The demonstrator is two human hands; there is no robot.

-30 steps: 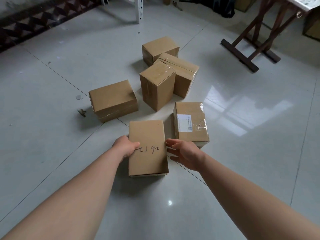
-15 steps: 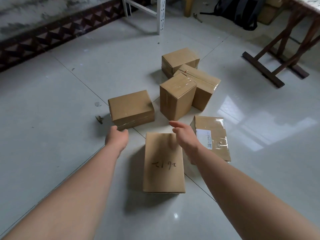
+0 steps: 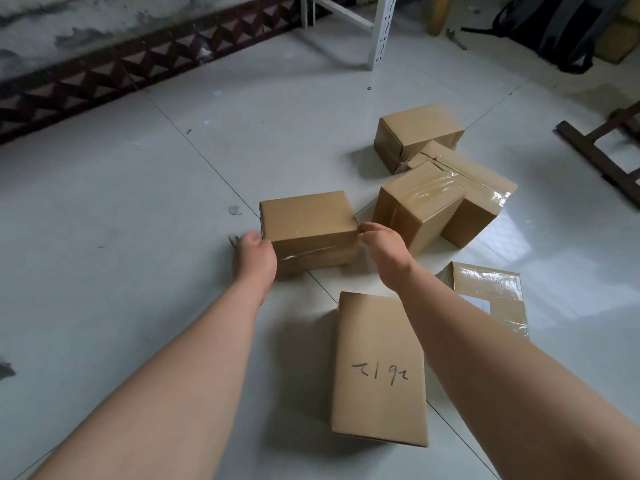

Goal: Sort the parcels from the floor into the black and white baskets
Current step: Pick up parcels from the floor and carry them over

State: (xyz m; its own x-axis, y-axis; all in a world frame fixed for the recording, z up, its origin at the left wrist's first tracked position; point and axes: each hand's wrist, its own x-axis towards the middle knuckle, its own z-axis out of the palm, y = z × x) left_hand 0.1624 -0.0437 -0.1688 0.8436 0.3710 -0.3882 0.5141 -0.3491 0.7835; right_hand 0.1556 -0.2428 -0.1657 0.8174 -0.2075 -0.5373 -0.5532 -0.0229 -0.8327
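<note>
Several brown cardboard parcels lie on the pale tiled floor. My left hand [image 3: 254,254] holds the left front corner of a plain parcel [image 3: 308,216], its fingers hidden behind the box's side. My right hand [image 3: 377,240] has curled fingers on that parcel's right edge. Nearer me lies a flat parcel with handwriting [image 3: 379,368], under my right forearm. A taped parcel with a white label [image 3: 491,289] lies to its right. Behind stand an upright taped parcel [image 3: 419,199], a second taped one [image 3: 481,195] and a far one [image 3: 419,126]. No basket is in view.
A white metal shelf leg [image 3: 377,32] stands at the back, a dark backpack [image 3: 561,26] at the back right, and a dark wooden stand foot [image 3: 599,157] at the right edge. A patterned skirting runs along the left wall. Bare floor stretches to the left.
Both hands left the handwritten parcel and moved forward to the plain parcel, closing on its two sides. The view shifted forward and left.
</note>
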